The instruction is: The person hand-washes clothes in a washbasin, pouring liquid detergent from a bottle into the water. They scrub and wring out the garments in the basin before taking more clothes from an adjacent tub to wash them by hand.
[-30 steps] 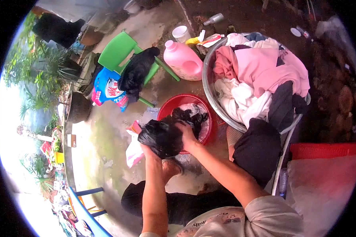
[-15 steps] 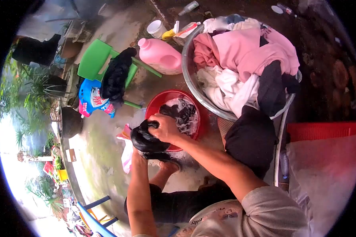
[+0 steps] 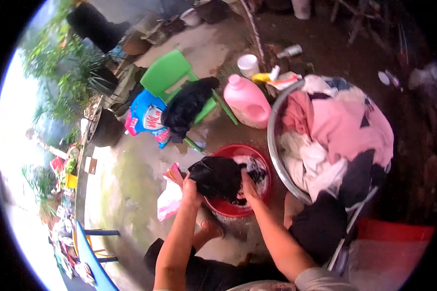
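Note:
A wet black garment [image 3: 214, 178] is stretched between my two hands above a red basin [image 3: 226, 211]. My left hand [image 3: 192, 192] is closed on its left edge, just outside the basin's rim. At the other edge, my right hand [image 3: 249, 187] grips the cloth over the basin, fingers partly hidden behind it. Foamy water and more dark cloth [image 3: 258, 175] show inside the basin. What kind of garment I hold cannot be made out.
A large metal tub [image 3: 275, 140] heaped with pink, white and dark clothes stands at the right. Beyond the basin are a pink detergent bottle [image 3: 247, 101], a green chair [image 3: 167, 72] with black clothing over it, and a blue detergent bag [image 3: 148, 114]. A pink-and-white bag [image 3: 169, 196] lies left.
The black garment was bunched and twisted between my hands; now it is spread wider. My right hand has moved right, away from my left. The camera view has shifted too.

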`<action>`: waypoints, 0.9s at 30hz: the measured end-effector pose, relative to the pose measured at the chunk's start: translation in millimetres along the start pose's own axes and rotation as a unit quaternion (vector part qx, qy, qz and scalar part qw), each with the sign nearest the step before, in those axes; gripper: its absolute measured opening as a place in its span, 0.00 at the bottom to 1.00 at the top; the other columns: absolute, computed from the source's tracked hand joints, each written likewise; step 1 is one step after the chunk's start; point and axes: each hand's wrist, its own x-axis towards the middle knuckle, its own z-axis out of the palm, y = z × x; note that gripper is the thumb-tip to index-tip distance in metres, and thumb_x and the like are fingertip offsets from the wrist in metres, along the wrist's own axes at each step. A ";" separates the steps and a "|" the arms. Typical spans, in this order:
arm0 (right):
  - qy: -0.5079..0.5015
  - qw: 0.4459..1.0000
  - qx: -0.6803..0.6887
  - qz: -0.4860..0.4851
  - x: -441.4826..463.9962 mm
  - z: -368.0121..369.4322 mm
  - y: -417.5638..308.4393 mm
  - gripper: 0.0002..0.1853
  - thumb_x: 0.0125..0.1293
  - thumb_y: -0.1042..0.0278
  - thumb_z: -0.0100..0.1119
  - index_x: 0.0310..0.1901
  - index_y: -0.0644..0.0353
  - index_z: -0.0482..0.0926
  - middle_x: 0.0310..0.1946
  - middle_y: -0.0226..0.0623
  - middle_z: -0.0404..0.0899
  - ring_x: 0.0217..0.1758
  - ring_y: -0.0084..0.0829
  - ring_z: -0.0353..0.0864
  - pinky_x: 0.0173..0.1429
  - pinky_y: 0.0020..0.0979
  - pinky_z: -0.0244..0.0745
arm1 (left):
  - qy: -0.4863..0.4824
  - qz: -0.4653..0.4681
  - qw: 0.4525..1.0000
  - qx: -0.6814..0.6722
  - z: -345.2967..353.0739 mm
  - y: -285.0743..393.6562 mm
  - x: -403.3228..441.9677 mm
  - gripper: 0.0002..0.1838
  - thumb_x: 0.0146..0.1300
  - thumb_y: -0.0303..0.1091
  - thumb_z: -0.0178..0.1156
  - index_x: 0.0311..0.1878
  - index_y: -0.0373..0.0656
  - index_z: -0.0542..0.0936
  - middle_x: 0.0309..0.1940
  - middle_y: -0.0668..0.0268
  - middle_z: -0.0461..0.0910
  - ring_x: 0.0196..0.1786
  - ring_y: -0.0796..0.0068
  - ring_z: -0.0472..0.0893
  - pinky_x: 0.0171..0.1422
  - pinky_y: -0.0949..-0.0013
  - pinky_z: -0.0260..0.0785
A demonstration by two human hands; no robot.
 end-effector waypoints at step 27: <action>0.231 0.971 0.033 -0.047 64.0 -43.1 86.8 0.38 0.61 0.55 0.62 0.71 0.39 0.57 0.66 0.31 0.63 0.62 0.35 0.66 0.56 0.42 0.69 | -0.010 -0.071 0.924 0.375 -34.8 -166.8 68.9 0.34 0.57 0.40 0.68 0.64 0.36 0.69 0.61 0.46 0.72 0.64 0.49 0.72 0.70 0.56 0.63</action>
